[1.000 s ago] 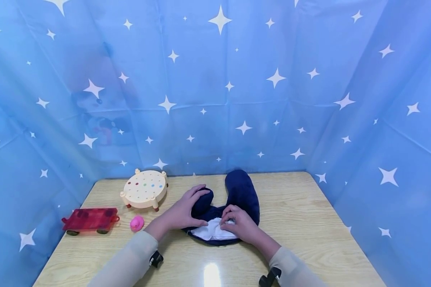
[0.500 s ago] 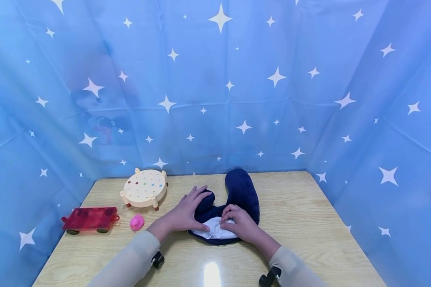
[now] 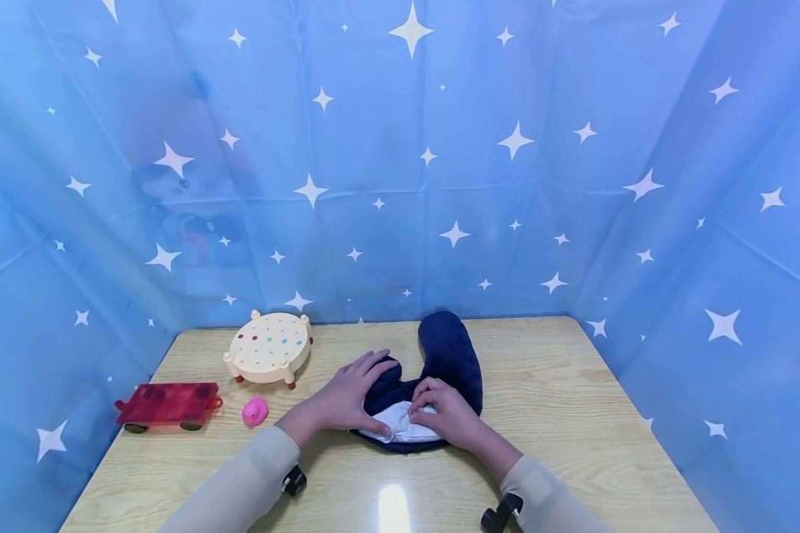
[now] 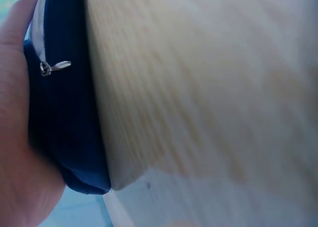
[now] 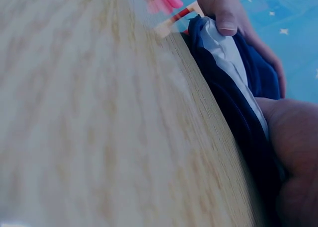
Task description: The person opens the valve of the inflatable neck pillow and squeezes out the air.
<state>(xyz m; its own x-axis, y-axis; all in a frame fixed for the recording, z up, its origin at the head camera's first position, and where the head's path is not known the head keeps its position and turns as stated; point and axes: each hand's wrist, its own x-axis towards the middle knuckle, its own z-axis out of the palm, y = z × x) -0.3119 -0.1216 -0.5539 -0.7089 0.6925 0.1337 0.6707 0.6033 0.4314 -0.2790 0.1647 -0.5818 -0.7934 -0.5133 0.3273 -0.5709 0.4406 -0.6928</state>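
A dark blue U-shaped neck pillow (image 3: 450, 355) lies on the table, its cover unzipped along the near curve. White inner fabric (image 3: 398, 420) shows through the opening. My left hand (image 3: 347, 396) grips the pillow's left arm, fingers over its top and thumb on the white fabric. With bent fingers and thumb, my right hand (image 3: 445, 411) pinches the white fabric at the right of the opening; its exact fingertip contact is partly hidden. In the left wrist view, a metal zipper pull (image 4: 53, 67) sits at the end of the opening, near my left hand.
Left of the pillow, a small pink rubber duck (image 3: 255, 411) sits on the wooden table (image 3: 560, 414). A translucent red wheeled toy car base (image 3: 169, 405) stands at the far left. Behind the duck is a cream round toy stool (image 3: 270, 346) with coloured dots. A starry blue curtain surrounds the table.
My left hand has shifted slightly right, pushing the pillow's left arm inward, and the white opening looks narrower. My right hand has stayed almost still on the white fabric.
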